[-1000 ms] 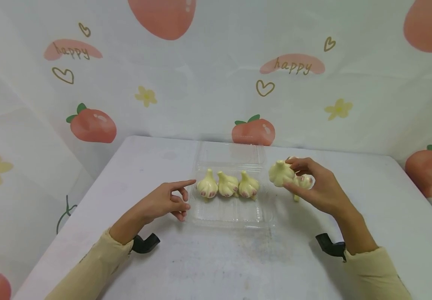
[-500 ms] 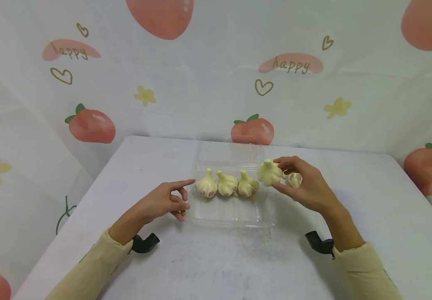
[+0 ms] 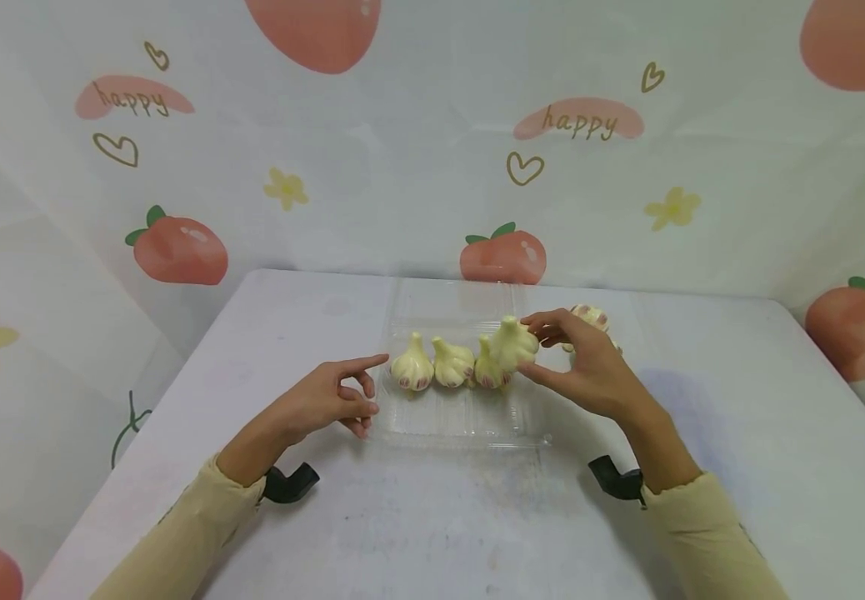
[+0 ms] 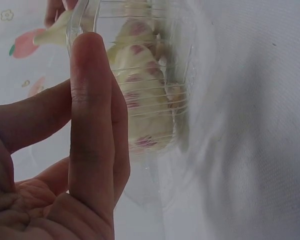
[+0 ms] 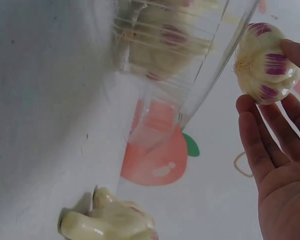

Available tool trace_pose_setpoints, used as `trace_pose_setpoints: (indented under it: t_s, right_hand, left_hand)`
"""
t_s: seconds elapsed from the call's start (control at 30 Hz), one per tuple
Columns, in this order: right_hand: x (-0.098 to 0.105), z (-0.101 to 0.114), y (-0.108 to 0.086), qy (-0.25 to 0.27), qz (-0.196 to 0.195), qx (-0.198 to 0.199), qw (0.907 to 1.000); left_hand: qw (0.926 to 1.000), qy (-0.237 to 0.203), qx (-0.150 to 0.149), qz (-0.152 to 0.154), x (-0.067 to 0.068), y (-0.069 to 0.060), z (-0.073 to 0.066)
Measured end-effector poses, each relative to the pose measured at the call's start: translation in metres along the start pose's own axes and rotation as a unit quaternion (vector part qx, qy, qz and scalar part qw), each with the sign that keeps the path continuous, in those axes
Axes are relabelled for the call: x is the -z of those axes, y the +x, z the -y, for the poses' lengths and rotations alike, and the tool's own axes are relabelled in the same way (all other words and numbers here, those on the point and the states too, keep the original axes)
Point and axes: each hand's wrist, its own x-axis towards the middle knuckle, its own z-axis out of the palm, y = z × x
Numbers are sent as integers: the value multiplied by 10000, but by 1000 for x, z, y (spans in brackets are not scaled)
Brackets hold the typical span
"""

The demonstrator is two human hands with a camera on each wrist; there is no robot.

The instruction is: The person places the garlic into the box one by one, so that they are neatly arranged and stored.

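Observation:
My right hand pinches a garlic bulb between thumb and fingertips, held up over the right side of a clear plastic box. In the right wrist view, the pinched bulb shows purple patches and its root end. Three bulbs stand in a row in the box: the left one, the middle one and the right one, partly covered by the raised bulb. My left hand is at the box's left side, index finger extended; in the left wrist view, its fingertip touches the box wall.
More garlic lies on the white table behind my right hand, partly hidden. The clear lid is folded back behind the box. A printed cloth hangs beyond the table, and a green cord shows at the left.
My right hand has carried the pinched bulb leftward, from beside the box to over its right side. The left hand stays at the box's left side. The head view has shifted slightly.

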Motion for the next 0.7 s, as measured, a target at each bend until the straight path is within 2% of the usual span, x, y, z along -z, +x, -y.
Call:
trace_pose_setpoints:
  t_s: [0.43, 0.7]
  right_hand:
    - [-12, 8, 3, -82, 213, 4, 9997]
    - [-19, 16, 5, 57, 441, -241, 9987]
  left_hand:
    - [9999, 58, -65, -97, 1, 0, 1]
    - [9999, 60, -40, -126, 1, 0, 1]
